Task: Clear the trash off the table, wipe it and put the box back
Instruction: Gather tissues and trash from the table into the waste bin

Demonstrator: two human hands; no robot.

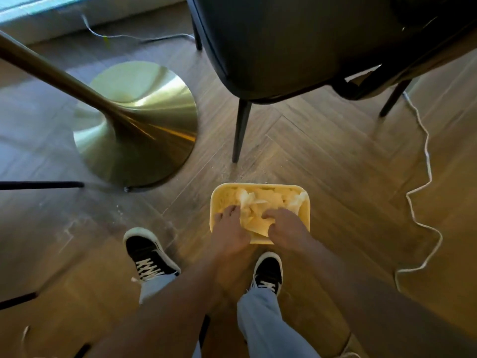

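down on the herringbone wood floor (322, 161), a cream plastic bin (304, 215) at about 6 o'clock from the dark chair (284, 42), stuffed with crumpled paper trash (258, 205). left hand (228, 232) and right hand (285, 228) both pressed into the paper, fingers curled down into it. brass table base (144, 125) at 10 o'clock from the bin. white cable (423, 192) snaking at 3 o'clock. black sneakers (147, 254) at 6 o'clock. no readable writing anywhere.
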